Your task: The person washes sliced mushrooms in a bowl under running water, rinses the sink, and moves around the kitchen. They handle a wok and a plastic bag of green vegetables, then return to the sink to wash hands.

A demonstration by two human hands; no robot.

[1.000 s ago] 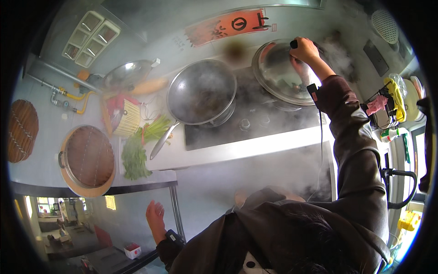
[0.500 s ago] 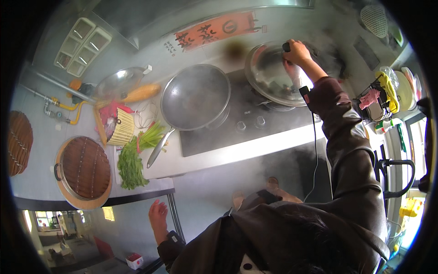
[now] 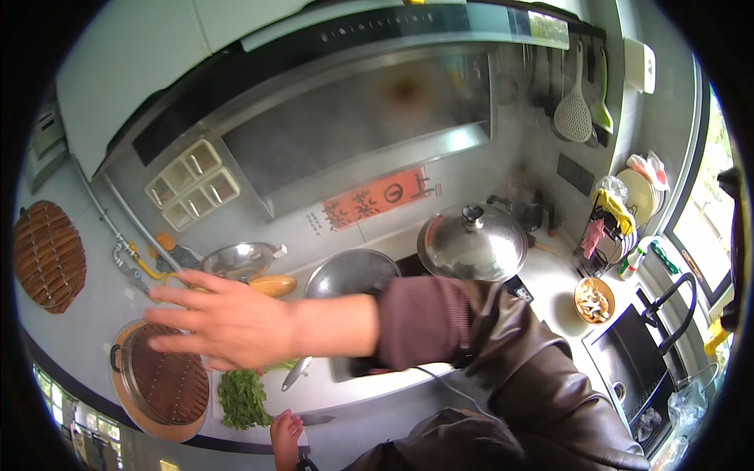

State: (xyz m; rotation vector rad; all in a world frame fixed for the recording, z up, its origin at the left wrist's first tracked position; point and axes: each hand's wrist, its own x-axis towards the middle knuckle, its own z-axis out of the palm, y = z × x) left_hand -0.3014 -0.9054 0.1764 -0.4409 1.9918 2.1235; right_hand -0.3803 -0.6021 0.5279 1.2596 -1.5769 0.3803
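My right hand [image 3: 228, 318] is open with fingers spread, reaching leftward across the picture above the counter. It holds nothing and hides part of what lies beneath it. Below its fingertips stands a round pan lined with brown wooden slats [image 3: 166, 375], on a round wooden board. My left hand [image 3: 286, 432] hangs low by the counter's front edge, fingers apart, close to a bunch of leafy greens [image 3: 242, 399]. Partly covered by my right arm, a grey wok [image 3: 353, 271] sits on the hob. A domed steel lid [image 3: 473, 250] with a dark knob covers the pot to the right.
A slatted wooden round [image 3: 49, 255] is at far left. Beside a steel pan [image 3: 236, 259] lies an orange-yellow gourd [image 3: 272, 285]. Right of the hob are a bowl of sliced pale food [image 3: 594, 301], a dish rack [image 3: 609, 224] and a sink [image 3: 632, 365]. A range hood [image 3: 353, 118] overhangs the back.
My right hand has let go of the lid's knob and swung far left, its fingers now spread. The view has tilted up, bringing the range hood in. The lid stays on its pot.
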